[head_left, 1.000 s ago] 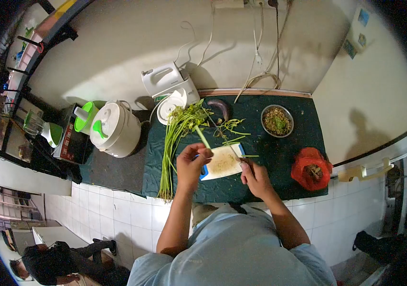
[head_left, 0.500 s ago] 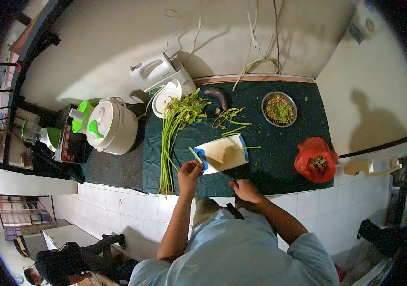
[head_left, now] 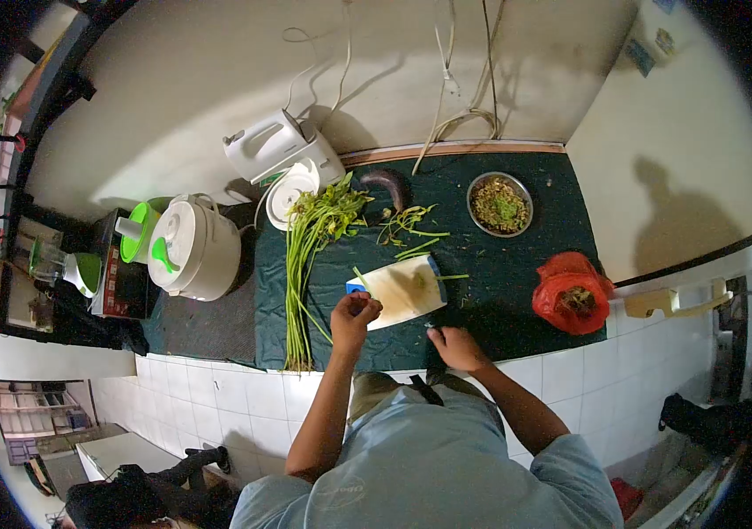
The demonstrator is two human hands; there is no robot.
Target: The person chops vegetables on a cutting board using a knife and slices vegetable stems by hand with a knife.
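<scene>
My left hand is closed at the near left end of a white cutting board with blue ends, pinching a green stem that sticks up past the fingers. My right hand is closed around what looks like a knife, just off the board's near right corner; little of it shows. Another cut stem pokes out at the board's right end. Left of the board lies a long bunch of leafy green stalks. Beyond the board are loose leaves and short stems.
A metal bowl of chopped greens stands at the back right, with a red plastic bag nearer. A dark eggplant-like vegetable lies at the back. A hand mixer and a white rice cooker stand left. Another person is low left.
The view has shifted slightly. My left hand stays at the board's left end with the stem. In my right hand the dark blade, visible earlier, now barely shows.
</scene>
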